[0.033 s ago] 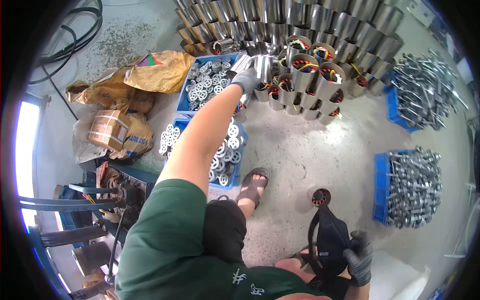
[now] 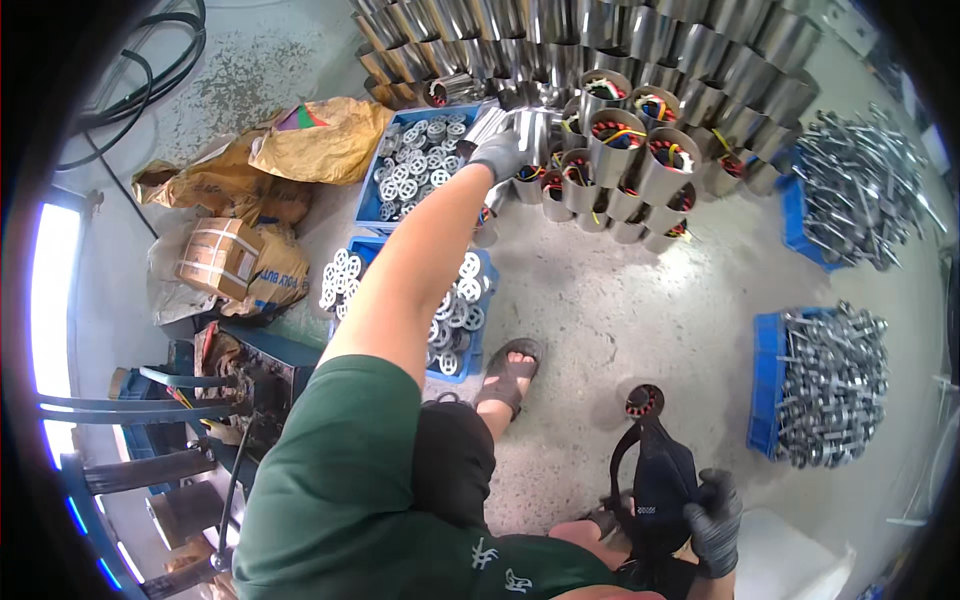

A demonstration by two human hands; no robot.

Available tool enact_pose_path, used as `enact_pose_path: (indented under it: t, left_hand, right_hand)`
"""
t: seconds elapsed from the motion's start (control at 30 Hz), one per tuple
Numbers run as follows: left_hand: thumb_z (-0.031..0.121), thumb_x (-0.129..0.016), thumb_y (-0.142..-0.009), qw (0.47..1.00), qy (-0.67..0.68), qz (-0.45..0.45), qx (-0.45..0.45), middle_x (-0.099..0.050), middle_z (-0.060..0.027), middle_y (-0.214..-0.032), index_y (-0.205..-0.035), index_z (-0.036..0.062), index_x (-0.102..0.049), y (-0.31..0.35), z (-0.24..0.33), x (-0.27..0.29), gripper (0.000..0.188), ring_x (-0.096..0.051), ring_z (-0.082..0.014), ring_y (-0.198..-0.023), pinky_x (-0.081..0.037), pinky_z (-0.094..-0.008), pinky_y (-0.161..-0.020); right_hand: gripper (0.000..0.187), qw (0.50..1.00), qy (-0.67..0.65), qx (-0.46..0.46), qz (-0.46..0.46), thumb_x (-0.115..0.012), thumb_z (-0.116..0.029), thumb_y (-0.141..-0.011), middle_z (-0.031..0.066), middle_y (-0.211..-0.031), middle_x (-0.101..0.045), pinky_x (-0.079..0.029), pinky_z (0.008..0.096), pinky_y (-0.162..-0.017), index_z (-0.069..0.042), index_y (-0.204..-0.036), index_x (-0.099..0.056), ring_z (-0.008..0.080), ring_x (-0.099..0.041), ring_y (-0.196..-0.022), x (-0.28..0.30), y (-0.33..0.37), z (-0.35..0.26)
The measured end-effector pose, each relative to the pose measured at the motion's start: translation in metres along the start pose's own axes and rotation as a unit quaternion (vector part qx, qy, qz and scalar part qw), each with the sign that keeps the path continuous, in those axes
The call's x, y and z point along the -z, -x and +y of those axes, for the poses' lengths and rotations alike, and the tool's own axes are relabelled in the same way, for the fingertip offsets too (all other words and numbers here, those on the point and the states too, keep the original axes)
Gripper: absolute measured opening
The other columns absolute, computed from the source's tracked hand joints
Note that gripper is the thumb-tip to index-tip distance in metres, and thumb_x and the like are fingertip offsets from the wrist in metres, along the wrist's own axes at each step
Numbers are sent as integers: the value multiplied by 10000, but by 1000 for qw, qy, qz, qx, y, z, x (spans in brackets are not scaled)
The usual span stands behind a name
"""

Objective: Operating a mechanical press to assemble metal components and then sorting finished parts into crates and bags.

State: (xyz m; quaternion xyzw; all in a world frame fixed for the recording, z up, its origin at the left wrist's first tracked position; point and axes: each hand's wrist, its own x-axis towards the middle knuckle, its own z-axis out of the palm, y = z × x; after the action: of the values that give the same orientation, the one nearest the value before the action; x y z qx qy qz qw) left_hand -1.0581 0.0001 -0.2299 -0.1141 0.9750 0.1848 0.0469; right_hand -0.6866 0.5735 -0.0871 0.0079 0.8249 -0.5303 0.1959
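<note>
My left hand, in a grey glove, reaches far forward, closed against the side of a shiny metal tube; its fingertips are partly hidden. Right beside it stand metal tubes with red windings and coloured wires inside. Low at the right, my gloved right hand is beside a black pouch with a strap; its fingers are loosely bent and thumb apart, with nothing visible in them. One round part with red windings stands on the floor just beyond the pouch.
Two blue crates of white spoked discs lie under and beside my left arm. Rows of metal tubes are stacked at the back. Blue bins of metal shafts stand at right. A carton and machine are at left.
The view has shifted slightly, so most things appear a little further right. Both hands keep nearly the same places, the left still at the metal tube.
</note>
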Motion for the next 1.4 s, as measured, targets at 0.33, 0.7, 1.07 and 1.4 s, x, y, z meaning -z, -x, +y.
enact_pose_path:
  t: [0.33,0.7,1.07,1.4]
  left_hand:
    - [279,-749,-829,997,76,-21,-21,-674,-220,-1243,-1470,97,-489,-116,-21,-21,715,-656,-316,-1143,-509,-415,-975]
    - [51,-799,-777,928,57,-17,-367,-530,-152,-1428,-1125,54,-701,23,-23,26,362,-603,-345,-1221,-530,-397,-1009]
    - [134,-698,-845,902,6,-307,-304,-651,-170,-1208,-1236,81,-629,48,14,-128,401,-686,-322,-1012,-561,-401,-848]
    - [-12,-618,-768,906,264,-166,-287,-671,-184,-1107,-1170,99,-671,26,-47,-108,420,-645,-325,-1051,-520,-416,-895]
  right_hand:
    - [480,994,80,-69,38,-656,-4,-697,73,-894,-627,-505,329,-738,-28,-1170,-580,172,-587,-776,36,-65,58]
    - [531,992,-28,-47,114,-760,-100,-772,4,-935,-558,-454,288,-793,-35,-1256,-553,133,-530,-878,30,-95,73]
    - [486,997,75,-35,9,-771,-137,-787,12,-860,-567,-466,307,-736,-37,-1221,-576,144,-543,-797,2,-110,69]
    - [419,996,80,-15,40,-722,-126,-755,95,-921,-628,-506,356,-747,14,-1133,-605,205,-607,-806,-10,-106,63]
